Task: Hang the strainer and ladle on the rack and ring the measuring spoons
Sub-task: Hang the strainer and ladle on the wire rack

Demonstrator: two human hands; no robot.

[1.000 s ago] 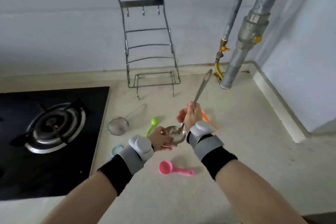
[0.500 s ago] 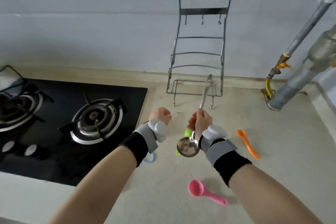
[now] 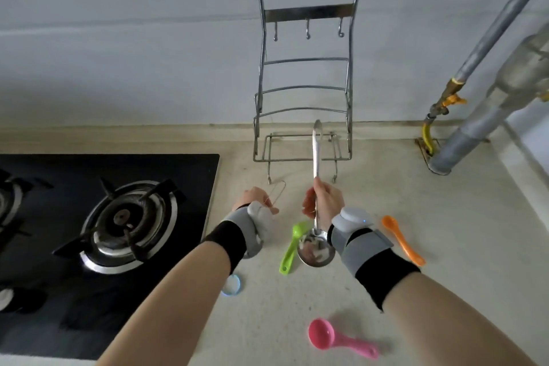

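Note:
My right hand grips the steel ladle by the lower handle, holding it upright with the bowl down beside my wrist. Its handle tip is in front of the wire rack's base. The rack stands against the wall, and its three hooks are bare. My left hand is closed on the strainer's thin wire handle; my wrist hides most of the mesh bowl. The green spoon, orange spoon and pink spoon lie loose on the counter. A light-blue round piece lies by my left forearm.
A black gas hob with raised pan supports fills the counter's left side. Grey pipes with a yellow valve run down the right corner. The beige counter meets the wall just behind the rack.
My left hand let go of the ladle's bowl and took the strainer's wire handle. My right hand turned the ladle upright, in front of the rack. The camera swung left.

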